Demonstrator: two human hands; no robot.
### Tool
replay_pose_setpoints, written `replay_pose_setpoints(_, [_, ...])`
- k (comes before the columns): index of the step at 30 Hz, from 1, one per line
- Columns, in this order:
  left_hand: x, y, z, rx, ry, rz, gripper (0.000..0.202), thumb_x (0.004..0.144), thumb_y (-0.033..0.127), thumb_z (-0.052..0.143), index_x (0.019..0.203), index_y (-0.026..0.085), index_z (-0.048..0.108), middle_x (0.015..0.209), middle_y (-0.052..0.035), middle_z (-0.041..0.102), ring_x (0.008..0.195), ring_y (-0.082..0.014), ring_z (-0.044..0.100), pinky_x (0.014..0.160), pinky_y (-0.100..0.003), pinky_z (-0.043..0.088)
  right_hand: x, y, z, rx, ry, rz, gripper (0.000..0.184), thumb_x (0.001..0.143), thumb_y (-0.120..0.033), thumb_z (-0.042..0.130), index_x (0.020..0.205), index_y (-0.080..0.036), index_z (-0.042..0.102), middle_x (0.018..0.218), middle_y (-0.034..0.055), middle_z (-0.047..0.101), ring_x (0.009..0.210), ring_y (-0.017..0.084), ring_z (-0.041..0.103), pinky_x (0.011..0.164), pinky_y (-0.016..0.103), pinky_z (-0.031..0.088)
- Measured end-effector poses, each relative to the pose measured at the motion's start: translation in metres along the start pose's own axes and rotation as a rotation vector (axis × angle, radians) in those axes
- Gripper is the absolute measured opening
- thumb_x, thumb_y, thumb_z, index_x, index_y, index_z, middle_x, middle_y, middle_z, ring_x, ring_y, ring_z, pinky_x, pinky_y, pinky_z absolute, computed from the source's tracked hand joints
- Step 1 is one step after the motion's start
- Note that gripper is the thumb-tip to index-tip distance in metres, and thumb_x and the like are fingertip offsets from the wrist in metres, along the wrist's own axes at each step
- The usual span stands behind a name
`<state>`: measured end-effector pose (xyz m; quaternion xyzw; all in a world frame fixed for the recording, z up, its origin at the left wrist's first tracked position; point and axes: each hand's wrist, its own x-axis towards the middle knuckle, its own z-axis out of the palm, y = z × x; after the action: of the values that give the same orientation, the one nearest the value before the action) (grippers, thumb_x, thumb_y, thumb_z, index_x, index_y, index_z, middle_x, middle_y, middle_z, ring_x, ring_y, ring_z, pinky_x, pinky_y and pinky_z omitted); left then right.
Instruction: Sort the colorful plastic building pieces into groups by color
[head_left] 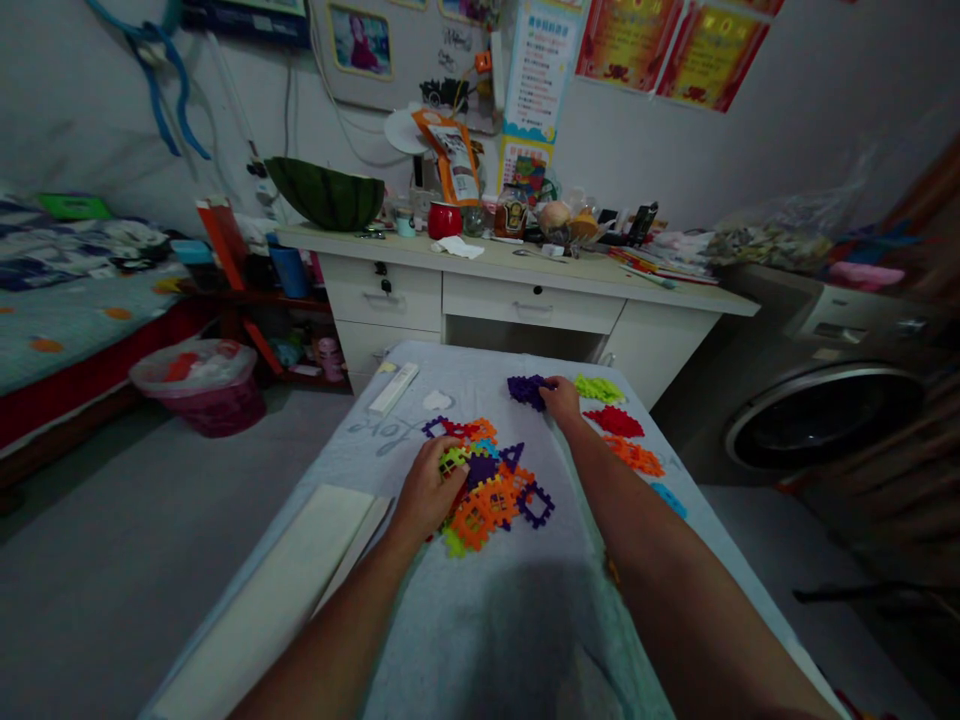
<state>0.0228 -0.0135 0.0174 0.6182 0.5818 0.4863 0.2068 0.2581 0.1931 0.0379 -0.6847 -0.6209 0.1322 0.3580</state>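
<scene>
In the head view, my left hand (433, 488) rests at the left side of a mixed heap of interlocking plastic building pieces (480, 520). Its fingers and thumb curl around a yellow-green building piece (452, 460). Orange, purple, red and blue pieces lie about it, some overlapping. Farther off, my right hand (562, 402) reaches to a pile of purple building pieces (525, 389), fingers closed at its right edge on a purple piece. Down the table's right side lie groups of yellow-green pieces (598, 389), red pieces (616, 421), orange pieces (634, 455) and blue pieces (669, 499).
A pale cloth (517, 610) covers the table. On its left are a white remote-like object (394, 389) and a long cream box-like object (300, 570). Behind stands a white desk (397, 290) with clutter and a cut watermelon (326, 195). A washing machine (840, 350) stands at right.
</scene>
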Motion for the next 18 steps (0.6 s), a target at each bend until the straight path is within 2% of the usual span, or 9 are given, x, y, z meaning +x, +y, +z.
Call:
replay_pose_setpoints(5, [0.001,0.0,0.001,-0.003,-0.007,0.0,0.029,0.081,0.026,0.057,0.109,0.022,0.06,0.115,-0.0064,0.061,0.112,-0.0236,0.058,0.102,-0.041,0.044,0.0,-0.004,0.005,0.043,0.001,-0.037,0.029,0.071,-0.017,0.057,0.096,-0.016,0.071,0.1,0.0076,0.072,0.097,0.02,0.065,0.09,0.029,0.047])
replay_pose_setpoints(11, [0.001,0.002,0.001,-0.004,0.005,0.006,0.029,0.081,0.025,0.057,0.109,0.023,0.06,0.115,-0.0058,0.062,0.111,-0.0233,0.059,0.101,-0.041,0.045,0.0,-0.005,0.004,0.083,0.021,-0.026,0.036,0.068,-0.017,0.054,0.1,-0.015,0.07,0.089,0.0064,0.071,0.082,0.02,0.065,0.082,0.031,0.05])
replay_pose_setpoints(18, [0.0,-0.002,0.003,-0.001,0.002,0.018,0.029,0.081,0.026,0.057,0.11,0.022,0.059,0.115,-0.0061,0.061,0.111,-0.0232,0.058,0.101,-0.042,0.044,-0.017,-0.006,-0.005,0.124,0.045,-0.038,0.035,0.069,-0.018,0.052,0.099,-0.014,0.07,0.089,0.0065,0.07,0.08,0.019,0.064,0.081,0.029,0.049])
